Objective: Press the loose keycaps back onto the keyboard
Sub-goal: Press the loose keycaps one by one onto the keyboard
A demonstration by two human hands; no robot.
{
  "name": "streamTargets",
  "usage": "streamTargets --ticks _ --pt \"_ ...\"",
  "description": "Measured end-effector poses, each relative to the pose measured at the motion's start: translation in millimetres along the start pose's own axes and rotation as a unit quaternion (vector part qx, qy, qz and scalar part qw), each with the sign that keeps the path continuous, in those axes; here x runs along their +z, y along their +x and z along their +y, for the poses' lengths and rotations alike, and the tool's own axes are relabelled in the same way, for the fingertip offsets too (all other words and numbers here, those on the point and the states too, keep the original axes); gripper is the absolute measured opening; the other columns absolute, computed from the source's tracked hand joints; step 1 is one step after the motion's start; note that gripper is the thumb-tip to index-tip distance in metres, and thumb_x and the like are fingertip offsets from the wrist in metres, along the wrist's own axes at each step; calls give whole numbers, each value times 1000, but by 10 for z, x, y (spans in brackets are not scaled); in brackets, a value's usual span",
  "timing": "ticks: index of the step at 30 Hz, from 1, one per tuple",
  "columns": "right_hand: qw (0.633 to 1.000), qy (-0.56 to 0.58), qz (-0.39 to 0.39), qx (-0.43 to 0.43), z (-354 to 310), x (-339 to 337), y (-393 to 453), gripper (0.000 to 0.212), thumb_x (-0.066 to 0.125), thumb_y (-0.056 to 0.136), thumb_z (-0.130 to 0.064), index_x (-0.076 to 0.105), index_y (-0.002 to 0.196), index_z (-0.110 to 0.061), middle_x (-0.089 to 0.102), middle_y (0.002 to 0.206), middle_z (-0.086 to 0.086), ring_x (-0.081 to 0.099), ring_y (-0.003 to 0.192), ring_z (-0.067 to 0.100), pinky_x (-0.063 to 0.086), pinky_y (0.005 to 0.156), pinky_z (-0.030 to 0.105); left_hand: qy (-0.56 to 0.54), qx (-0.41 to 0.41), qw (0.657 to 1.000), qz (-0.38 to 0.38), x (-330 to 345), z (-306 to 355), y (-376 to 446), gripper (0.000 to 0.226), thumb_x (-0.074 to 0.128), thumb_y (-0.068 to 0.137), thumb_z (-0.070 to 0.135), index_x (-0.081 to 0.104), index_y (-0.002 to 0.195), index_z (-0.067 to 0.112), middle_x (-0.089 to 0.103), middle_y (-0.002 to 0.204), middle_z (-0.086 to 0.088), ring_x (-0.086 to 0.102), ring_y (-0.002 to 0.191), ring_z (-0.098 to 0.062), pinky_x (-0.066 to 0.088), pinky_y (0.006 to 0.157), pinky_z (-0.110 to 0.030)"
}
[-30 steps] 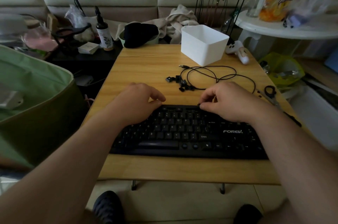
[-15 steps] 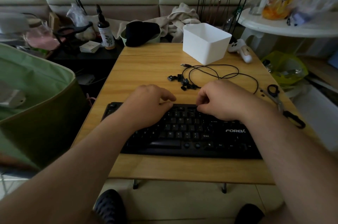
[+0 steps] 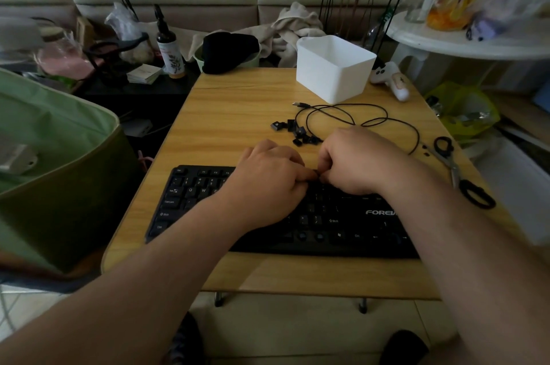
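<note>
While both hands meet over the upper middle of the black keyboard, the left hand and right hand have curled fingers touching at a small dark piece; which hand grips it I cannot tell. Loose keycaps lie just beyond, beside a cable. Scissors sit by the wooden table's right edge, a white bin at the back
</note>
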State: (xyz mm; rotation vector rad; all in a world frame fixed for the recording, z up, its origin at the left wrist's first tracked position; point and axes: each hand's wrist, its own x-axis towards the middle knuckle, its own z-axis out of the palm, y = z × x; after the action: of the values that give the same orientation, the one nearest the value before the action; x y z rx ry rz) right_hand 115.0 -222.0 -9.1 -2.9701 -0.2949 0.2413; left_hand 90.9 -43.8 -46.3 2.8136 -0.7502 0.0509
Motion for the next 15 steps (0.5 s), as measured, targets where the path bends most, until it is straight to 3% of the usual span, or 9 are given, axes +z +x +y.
streamTargets --ticks 3,8,12,15 --pt "1000 -4 -1 8 -8 10 29 17 75 83 -19 73 73 -33 65 86 -9 62 79 14 57 66 30 5 -3 1000 4 12 17 3 38 47 103 39 63 135 52 58 135 16 40 132 -24 36 110 -47" --pt "997 70 -17 9 97 9 45 21 80 86 -26 71 69 -34 65 83 -16 60 79 5 43 60 23 -14 -9 1000 20 13 -14 51 36 47 102 37 67 129 49 63 130 19 44 129 -21 37 109 -46" --pt "985 172 3 28 177 68 34 9 83 85 -28 78 78 -31 70 87 -17 63 85 3 46 66 23 -51 -56 995 61 34 -145 246 27 54 100 36 73 118 42 74 113 15 60 113 -16 50 100 -43" --pt "986 164 15 18 192 78 25 11 86 82 -29 77 76 -29 70 83 -14 64 82 3 49 65 24 -80 -94 990 68 56 -224 448 29 56 99 31 71 123 40 70 118 8 66 95 -13 60 85 -37"
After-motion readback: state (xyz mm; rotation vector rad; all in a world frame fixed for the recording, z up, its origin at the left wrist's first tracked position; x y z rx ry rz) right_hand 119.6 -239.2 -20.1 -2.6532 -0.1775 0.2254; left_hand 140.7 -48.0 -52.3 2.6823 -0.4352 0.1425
